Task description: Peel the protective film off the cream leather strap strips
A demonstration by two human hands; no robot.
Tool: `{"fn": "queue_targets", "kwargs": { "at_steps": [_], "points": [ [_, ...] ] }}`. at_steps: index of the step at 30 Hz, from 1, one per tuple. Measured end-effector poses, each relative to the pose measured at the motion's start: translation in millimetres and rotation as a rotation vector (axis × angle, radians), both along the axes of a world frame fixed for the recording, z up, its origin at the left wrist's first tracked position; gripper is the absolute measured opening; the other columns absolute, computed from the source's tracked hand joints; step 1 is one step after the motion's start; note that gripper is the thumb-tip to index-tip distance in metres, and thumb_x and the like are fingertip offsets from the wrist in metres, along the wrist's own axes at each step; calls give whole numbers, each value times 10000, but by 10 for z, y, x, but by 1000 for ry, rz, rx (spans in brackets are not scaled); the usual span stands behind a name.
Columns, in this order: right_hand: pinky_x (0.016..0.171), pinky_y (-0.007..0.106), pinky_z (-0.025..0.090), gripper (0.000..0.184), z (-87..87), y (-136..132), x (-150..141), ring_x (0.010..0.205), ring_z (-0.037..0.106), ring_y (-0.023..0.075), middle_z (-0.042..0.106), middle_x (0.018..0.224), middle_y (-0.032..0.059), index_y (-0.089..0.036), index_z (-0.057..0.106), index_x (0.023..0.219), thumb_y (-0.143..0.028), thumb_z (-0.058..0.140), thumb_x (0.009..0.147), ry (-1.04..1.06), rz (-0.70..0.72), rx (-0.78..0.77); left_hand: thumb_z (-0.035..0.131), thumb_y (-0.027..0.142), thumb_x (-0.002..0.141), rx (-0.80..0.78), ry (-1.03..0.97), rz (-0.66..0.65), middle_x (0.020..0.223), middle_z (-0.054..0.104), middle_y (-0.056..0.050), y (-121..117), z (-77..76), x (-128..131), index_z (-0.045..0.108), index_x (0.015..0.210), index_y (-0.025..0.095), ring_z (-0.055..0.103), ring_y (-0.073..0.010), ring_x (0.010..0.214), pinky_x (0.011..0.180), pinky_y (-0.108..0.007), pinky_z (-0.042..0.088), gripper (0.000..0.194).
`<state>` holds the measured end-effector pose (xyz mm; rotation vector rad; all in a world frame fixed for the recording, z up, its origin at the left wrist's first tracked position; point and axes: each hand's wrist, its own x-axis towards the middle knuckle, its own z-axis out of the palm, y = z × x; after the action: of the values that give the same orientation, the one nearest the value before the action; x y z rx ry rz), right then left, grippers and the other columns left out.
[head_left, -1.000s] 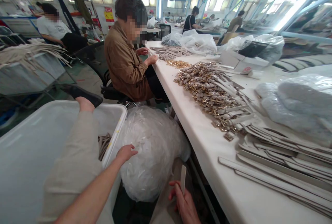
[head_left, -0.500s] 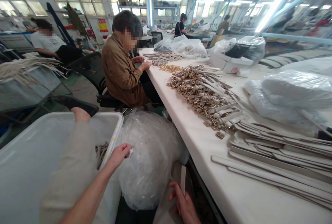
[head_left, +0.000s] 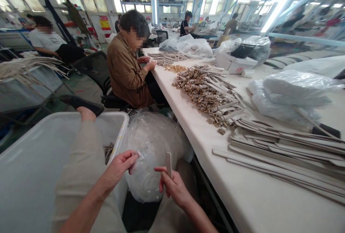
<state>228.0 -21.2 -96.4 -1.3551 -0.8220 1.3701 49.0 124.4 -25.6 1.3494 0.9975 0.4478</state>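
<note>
My left hand [head_left: 120, 167] pinches a small clear plastic piece against the big clear plastic bag [head_left: 155, 146] that bulges beside the white plastic bin [head_left: 122, 132]. My right hand [head_left: 174, 186] is closed on a short pale strap [head_left: 169, 164], which it holds upright in front of the bag. My leg lies across the bin, with the foot in a dark shoe [head_left: 81, 103] past its far rim.
A long white table [head_left: 205, 146] on the right carries flat pale straps [head_left: 283, 146], a heap of straps with gold buckles [head_left: 207, 89] and wrapped bundles [head_left: 291, 96]. A person in a brown jacket [head_left: 126, 71] sits at the table ahead. Other workers sit further back.
My right hand has risen with the strap from low beside the table up towards my left hand. My left hand went from resting open on the bag to pinching a bit of plastic.
</note>
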Motion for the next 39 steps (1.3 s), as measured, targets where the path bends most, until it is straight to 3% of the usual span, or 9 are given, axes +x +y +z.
{"fn": "queue_targets", "kwargs": {
  "at_steps": [3, 8, 12, 16, 20, 24, 31, 35, 39],
  "points": [
    [423, 192, 308, 513, 206, 189, -91, 396, 393, 64, 543, 507, -67, -140, 702, 1158, -538, 655, 838, -14, 118, 71, 635, 530, 783, 35, 12, -66, 506, 458, 59, -48, 60, 55, 674, 832, 146, 401, -119, 521, 567, -248, 335, 389],
    [442, 195, 331, 222, 319, 276, -214, 431, 440, 70, 525, 492, -58, -139, 742, 751, -358, 734, 787, -77, 252, 48, 718, 499, 708, 12, -23, -12, 578, 533, 40, -2, 94, 134, 699, 847, 137, 438, -112, 542, 555, -229, 339, 388],
    [431, 195, 310, 245, 344, 202, -257, 403, 415, 61, 511, 450, -65, -140, 766, 759, -374, 716, 813, -40, 318, 6, 788, 521, 634, -78, -103, 147, 658, 605, 26, 128, 16, 200, 686, 900, 155, 477, -113, 556, 549, -219, 368, 464],
    [407, 209, 288, 371, 389, 194, -207, 361, 375, 64, 484, 411, -76, -128, 770, 834, -484, 663, 836, 90, 207, -21, 781, 624, 611, -66, -76, 247, 651, 621, 8, 112, -144, 173, 649, 770, 165, 540, -139, 586, 617, -251, 446, 503],
    [405, 210, 250, 336, 411, 257, -131, 343, 339, 55, 453, 373, -82, -141, 696, 675, -432, 639, 834, 58, 52, -59, 757, 683, 628, -174, -26, 0, 639, 658, -46, -166, -310, 46, 658, 676, 153, 582, -179, 613, 656, -295, 470, 541],
    [407, 211, 267, 442, 367, 337, -126, 349, 352, 56, 429, 356, -66, -186, 504, 455, -352, 599, 853, 40, 30, -65, 838, 512, 637, -226, -121, -200, 843, 737, -66, -476, -418, 23, 742, 862, 157, 635, -214, 794, 755, -292, 470, 431],
    [357, 198, 261, 218, 233, 505, -92, 317, 346, 70, 455, 371, -88, -149, 689, 704, -267, 587, 857, -19, -30, -135, 826, 498, 643, -338, -82, -19, 717, 696, -21, -594, -507, 58, 744, 876, 161, 590, -167, 671, 675, -265, 453, 417],
    [349, 192, 277, 211, 216, 539, -122, 318, 356, 70, 457, 371, -85, -144, 693, 687, -219, 585, 852, -46, -45, -153, 852, 466, 598, -300, -112, -7, 882, 746, -54, -552, -524, 75, 762, 929, 165, 627, -204, 821, 777, -282, 467, 456],
    [365, 187, 320, 189, 223, 558, -167, 335, 382, 72, 476, 382, -82, -130, 740, 749, -193, 592, 848, -65, -38, -151, 826, 422, 617, -245, -29, -33, 815, 735, -56, -563, -566, 106, 772, 816, 149, 611, -197, 791, 781, -286, 456, 342]
  ]
}}
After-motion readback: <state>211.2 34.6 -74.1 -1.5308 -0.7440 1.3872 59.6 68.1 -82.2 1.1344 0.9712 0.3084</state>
